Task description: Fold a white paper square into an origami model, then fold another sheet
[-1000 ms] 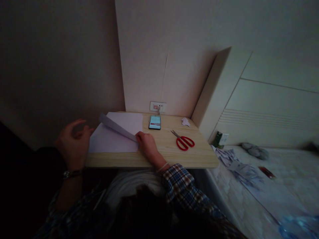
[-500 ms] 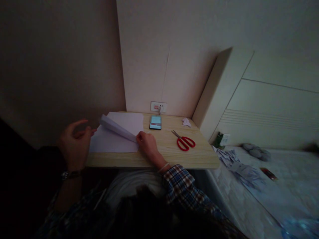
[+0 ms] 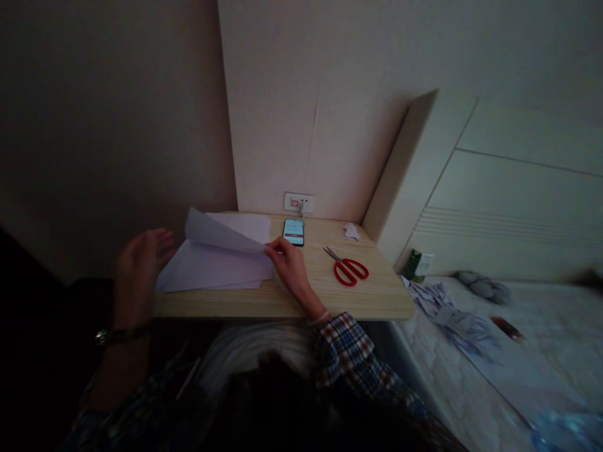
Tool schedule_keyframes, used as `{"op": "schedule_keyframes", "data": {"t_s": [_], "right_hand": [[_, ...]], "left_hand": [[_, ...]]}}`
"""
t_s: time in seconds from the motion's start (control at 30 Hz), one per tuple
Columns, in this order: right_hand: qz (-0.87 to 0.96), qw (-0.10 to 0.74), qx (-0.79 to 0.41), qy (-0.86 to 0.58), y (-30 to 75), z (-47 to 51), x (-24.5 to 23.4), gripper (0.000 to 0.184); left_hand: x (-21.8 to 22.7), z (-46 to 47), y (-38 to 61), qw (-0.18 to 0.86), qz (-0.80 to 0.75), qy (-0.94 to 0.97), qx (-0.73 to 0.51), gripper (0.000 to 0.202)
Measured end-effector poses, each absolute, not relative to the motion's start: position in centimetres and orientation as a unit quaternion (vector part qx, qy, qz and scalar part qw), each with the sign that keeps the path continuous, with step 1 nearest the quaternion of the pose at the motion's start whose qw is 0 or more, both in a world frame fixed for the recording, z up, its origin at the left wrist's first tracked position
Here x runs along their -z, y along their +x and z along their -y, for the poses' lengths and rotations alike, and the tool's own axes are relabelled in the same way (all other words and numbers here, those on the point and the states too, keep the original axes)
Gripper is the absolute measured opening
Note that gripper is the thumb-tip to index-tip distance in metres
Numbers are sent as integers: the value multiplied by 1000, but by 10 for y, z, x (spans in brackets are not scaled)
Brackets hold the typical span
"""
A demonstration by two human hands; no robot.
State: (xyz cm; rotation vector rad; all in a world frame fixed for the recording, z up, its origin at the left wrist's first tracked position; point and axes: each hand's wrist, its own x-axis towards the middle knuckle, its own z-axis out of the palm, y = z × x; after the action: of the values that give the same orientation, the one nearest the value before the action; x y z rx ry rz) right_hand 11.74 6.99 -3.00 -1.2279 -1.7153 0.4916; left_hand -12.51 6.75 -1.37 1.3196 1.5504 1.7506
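Observation:
A stack of white paper sheets (image 3: 211, 267) lies on the left half of a light wooden table (image 3: 330, 295). My right hand (image 3: 288, 263) pinches the right edge of the top sheet (image 3: 214, 232), which is lifted and folded leftward over the stack. My left hand (image 3: 136, 270) hovers at the table's left edge beside the sheets, fingers stretched out and holding nothing; a watch sits on that wrist.
A lit phone (image 3: 293, 231) lies at the table's back by a wall socket (image 3: 298, 202). Red-handled scissors (image 3: 347, 267) and a small paper scrap (image 3: 351, 231) lie to the right. Cut paper pieces (image 3: 447, 314) are strewn on the bed (image 3: 518, 351) at right.
My right hand moved up and right, lifting the top sheet higher off the stack. The lower sheets shifted slightly left over the table edge. My left hand's fingers straightened.

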Motion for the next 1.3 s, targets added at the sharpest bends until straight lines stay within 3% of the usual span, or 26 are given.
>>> {"op": "schedule_keyframes", "data": {"t_s": [0.07,0.17,0.23,0.37,0.43,0.63,0.87,1.1,1.3], "right_hand": [[721,492,-218,-438,127,-58,23,7],[780,462,-235,-351,145,-35,19,9],[805,432,-237,-330,156,-21,21,11],[827,370,-283,-314,173,-4,25,11],[816,355,-327,-318,180,-4,28,31],[631,517,-332,-474,196,-26,41,50],[557,537,-431,-465,187,-40,63,53],[554,558,-492,-372,184,-30,44,46],[554,604,-435,-373,194,-40,39,48]], "left_hand": [[8,-65,-125,423,-539,396,-612,55],[5,-62,-122,551,-502,341,-573,45],[6,-60,-120,557,-521,349,-544,36],[12,-60,-114,555,-535,396,-499,69],[15,-61,-112,551,-513,429,-499,76],[12,-59,-100,549,-452,488,-506,83],[-4,-40,-107,543,-458,483,-512,72],[-4,-42,-104,571,-408,479,-527,67],[12,-57,-71,619,-354,489,-503,68]]}}
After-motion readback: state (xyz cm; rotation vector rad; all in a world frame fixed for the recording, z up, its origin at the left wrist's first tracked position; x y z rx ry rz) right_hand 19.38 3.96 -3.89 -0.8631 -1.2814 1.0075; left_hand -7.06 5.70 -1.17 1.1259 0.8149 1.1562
